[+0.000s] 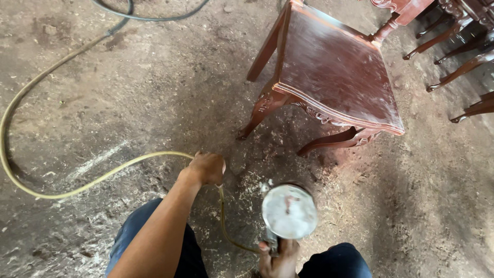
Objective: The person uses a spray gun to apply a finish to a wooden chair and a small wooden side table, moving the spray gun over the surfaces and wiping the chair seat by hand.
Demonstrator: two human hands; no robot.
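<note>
The left hand (207, 168) is closed in a fist around a yellowish rubber air hose (77, 188). The hose loops in a long smooth curve across the floor (128, 87) toward 9 o'clock and runs down to the spray gun (285, 219). The right hand (278, 257) is wrapped tight on the gun's grip at 6 o'clock; the gun carries a round metal cup with a dull, scuffed lid. At 1 o'clock stands a carved wooden chair (334, 72), reddish-brown, with a glossy flat seat and curved legs. The floor is rough, dusty concrete strewn with pale shavings. A dark cable (149, 18) lies at 11 o'clock.
</note>
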